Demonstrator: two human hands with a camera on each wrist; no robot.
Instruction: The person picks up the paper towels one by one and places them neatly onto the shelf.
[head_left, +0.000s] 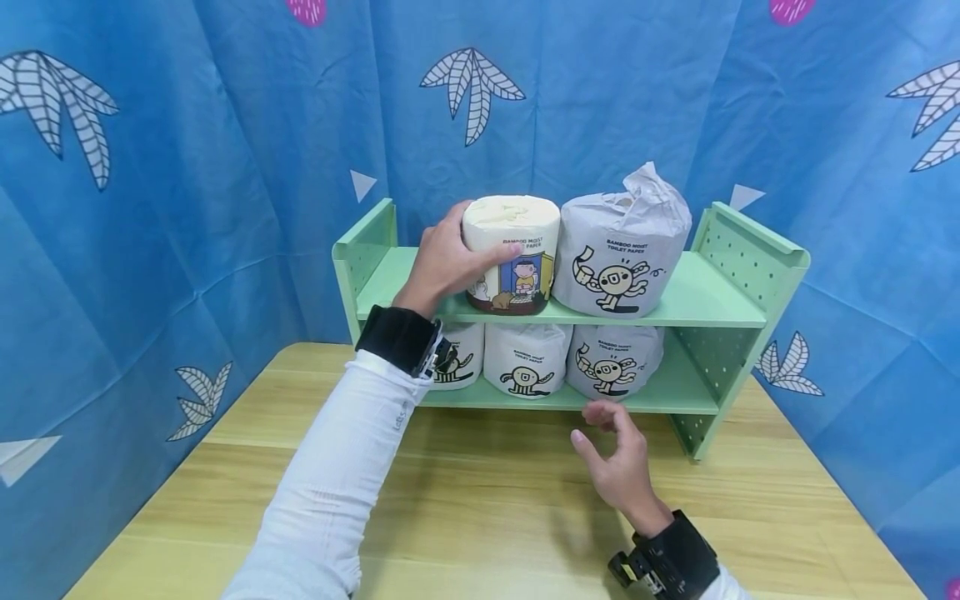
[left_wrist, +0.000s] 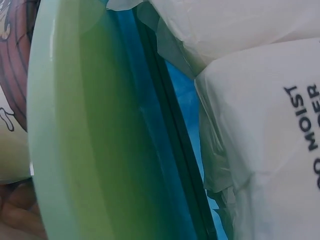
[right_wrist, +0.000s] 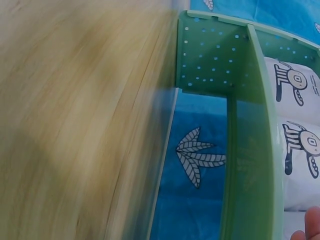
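Observation:
On the upper board of a green two-tier shelf (head_left: pixel 720 292) stands a cream roll of toilet paper (head_left: pixel 510 215) with a cartoon print. My left hand (head_left: pixel 446 260) grips it, thumb across the front and fingers around the left and back. In the left wrist view a strip of the roll (left_wrist: pixel 17 75) shows at the left edge, with fingers (left_wrist: pixel 20 212) below. My right hand (head_left: pixel 622 467) hovers over the table before the lower board, fingers loosely bent and holding nothing. Close to its fingertips sits a grey-wrapped roll (head_left: pixel 622 367). Only fingertips (right_wrist: pixel 312 222) show in the right wrist view.
Right of the cream roll stands a larger grey-wrapped roll (head_left: pixel 630 229) with a twisted top. The lower board also bears two white-wrapped rolls, a middle one (head_left: pixel 525 354) and a left one (head_left: pixel 463 350). The shelf stands on a wooden table (head_left: pixel 480 492) before a blue curtain (head_left: pixel 247 150).

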